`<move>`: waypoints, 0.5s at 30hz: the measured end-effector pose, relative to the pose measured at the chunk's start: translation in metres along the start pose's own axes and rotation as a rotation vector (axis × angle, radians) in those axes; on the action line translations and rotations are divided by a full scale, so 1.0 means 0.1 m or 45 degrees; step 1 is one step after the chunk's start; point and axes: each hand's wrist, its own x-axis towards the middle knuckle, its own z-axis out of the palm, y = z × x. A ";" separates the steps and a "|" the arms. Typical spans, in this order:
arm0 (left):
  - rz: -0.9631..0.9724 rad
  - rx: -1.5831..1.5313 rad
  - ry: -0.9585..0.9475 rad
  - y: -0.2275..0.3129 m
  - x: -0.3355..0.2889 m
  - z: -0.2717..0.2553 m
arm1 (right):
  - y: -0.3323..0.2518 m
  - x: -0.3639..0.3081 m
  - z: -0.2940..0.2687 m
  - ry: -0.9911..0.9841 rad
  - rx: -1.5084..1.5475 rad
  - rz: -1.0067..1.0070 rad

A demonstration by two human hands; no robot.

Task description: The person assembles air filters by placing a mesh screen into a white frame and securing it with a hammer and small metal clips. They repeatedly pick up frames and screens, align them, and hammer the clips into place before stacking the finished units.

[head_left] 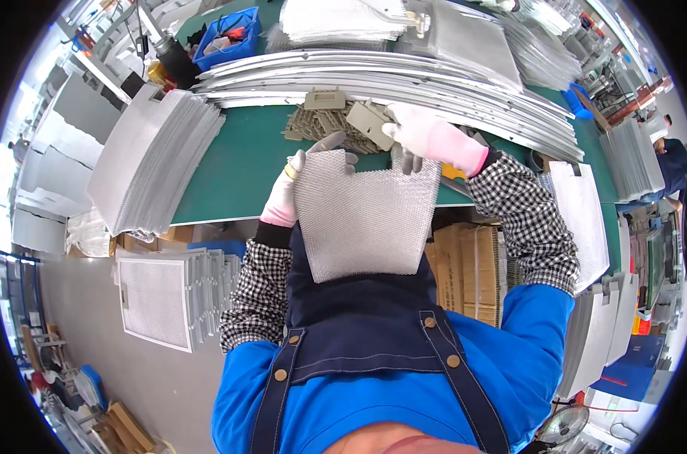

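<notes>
A silvery mesh sheet (365,219) with a notch in its top edge stands upright against my apron, over the table's front edge. My left hand (292,181), in a pink and white glove with grey fingers, grips its upper left corner. My right hand (419,138), gloved alike, is at the sheet's upper right corner. Its upper fingers close on the right end of a beige plastic plate (370,125), while its lower grey fingertips lie by the notch. Beyond the sheet is a pile of beige plastic pieces (321,125), partly hidden by my hands.
Long metal strips (283,76) lie across the green table (230,163) behind the pile. Mesh stacks (150,155) stand at left, with more mesh sheets (574,219) at right. A blue bin (228,41) sits at the far left. Cardboard (468,268) is below the table.
</notes>
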 end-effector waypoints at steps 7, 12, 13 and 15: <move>-0.009 0.004 -0.011 0.02 -0.04 -0.14 | -0.18 -0.11 -0.11 -0.275 -0.110 -0.076; 0.131 0.466 0.074 0.22 0.04 -0.15 | -0.07 0.04 -0.03 -0.220 -0.437 -0.138; 0.269 0.841 0.174 0.29 0.08 -0.13 | -0.10 0.06 -0.03 -0.224 -0.465 -0.119; 0.543 1.585 0.387 0.43 0.14 -0.06 | -0.14 0.10 -0.03 -0.243 -0.499 -0.093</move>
